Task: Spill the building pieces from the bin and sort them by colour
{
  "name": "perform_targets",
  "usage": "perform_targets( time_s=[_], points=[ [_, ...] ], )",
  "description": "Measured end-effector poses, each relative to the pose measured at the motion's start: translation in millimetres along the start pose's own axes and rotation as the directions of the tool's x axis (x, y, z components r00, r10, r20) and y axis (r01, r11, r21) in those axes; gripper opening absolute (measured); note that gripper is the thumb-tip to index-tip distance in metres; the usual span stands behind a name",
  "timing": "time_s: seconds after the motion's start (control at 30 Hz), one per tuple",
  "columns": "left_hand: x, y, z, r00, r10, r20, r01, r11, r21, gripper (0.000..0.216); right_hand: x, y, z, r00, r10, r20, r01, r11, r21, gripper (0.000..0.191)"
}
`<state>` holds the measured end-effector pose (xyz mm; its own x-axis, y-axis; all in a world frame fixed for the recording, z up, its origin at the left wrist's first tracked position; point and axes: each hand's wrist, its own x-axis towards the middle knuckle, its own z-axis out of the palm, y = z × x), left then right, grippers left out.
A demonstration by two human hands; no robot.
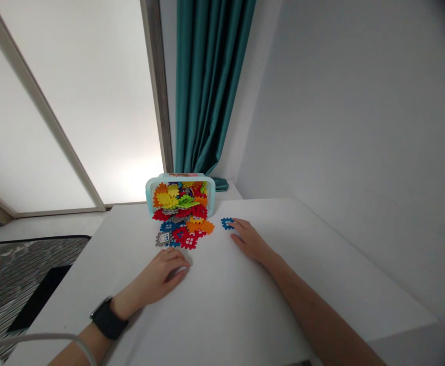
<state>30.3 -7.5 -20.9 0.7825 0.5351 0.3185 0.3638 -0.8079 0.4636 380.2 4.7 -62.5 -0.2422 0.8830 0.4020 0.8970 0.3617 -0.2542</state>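
At the left a black watch (108, 318) sits on the person's wrist, and the left hand (165, 274) lies palm down on the white table (321, 264), its grip loosely curled and holding nothing. Just beyond its fingertips a grey tile (164, 239) marks the near edge of a heap of coloured interlocking tiles (184, 229), spilled from a pale blue tub (148, 195) tipped on its side. Right of the heap and apart from it, a single blue tile (227, 223) lies flat — just ahead and slightly left of the right hand (249, 240), the nearer hand by far. That grip is spread, fingertips at the tile's edge, pinching nothing; whether they touch cannot be told. A teal curtain (205, 86) hangs behind.
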Motion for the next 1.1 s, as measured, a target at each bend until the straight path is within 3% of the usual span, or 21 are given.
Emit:
perform_targets(
  time_s=[0.27, 1.1],
  points=[
    [-1.4, -0.1, 0.3, 1.0, -0.002, 0.009, 0.002, 1.0, 0.01, 0.019, 1.2, -4.8, 9.8, 0.999, -0.046, 0.025, 0.045, 0.999, 0.03, 0.042],
    [-0.4, 1.8, -1.1, 1.0, -0.003, 0.006, 0.003, 1.0, 0.006, 0.021, 1.9, -4.4, 6.1, 0.998, -0.027, 0.061, 0.026, 0.999, 0.023, 0.04]
  ],
)
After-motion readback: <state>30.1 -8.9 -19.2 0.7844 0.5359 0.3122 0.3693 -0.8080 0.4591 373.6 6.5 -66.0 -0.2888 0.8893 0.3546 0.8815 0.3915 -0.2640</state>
